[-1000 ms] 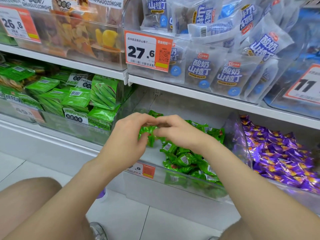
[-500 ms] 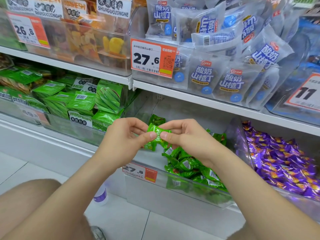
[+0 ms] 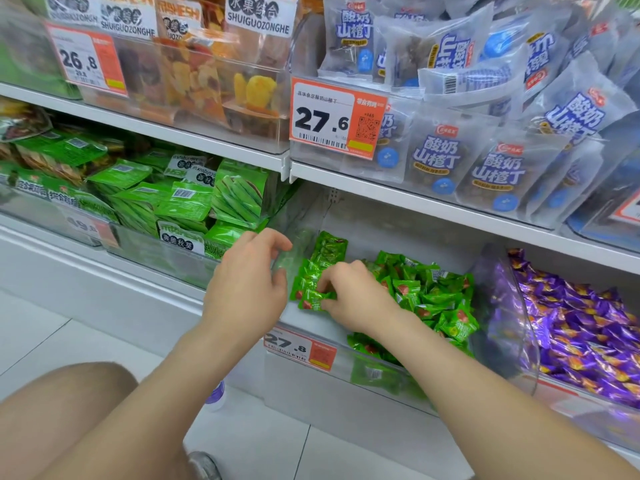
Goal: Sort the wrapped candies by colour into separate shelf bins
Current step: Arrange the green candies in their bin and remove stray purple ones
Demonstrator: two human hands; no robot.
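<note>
Trouble sits in the neat row (image 3: 323, 258) along the left of the clear bin (image 3: 346, 372). My right hand (image 3: 356, 299) pinches the front green candy (image 3: 311, 303) there, fingers curled on it, and a clumsy nudge could scatter the row into the loose pile (image 3: 433, 299). My left hand (image 3: 247, 285) hovers alongside, fingers relaxed, holding nothing.

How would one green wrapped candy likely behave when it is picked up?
Probably light: the right hand pinches the green candies with fingertips only. Their glossy wrappers look slippery, so one may slide. The flat pillow shape suggests no rolling.
</note>
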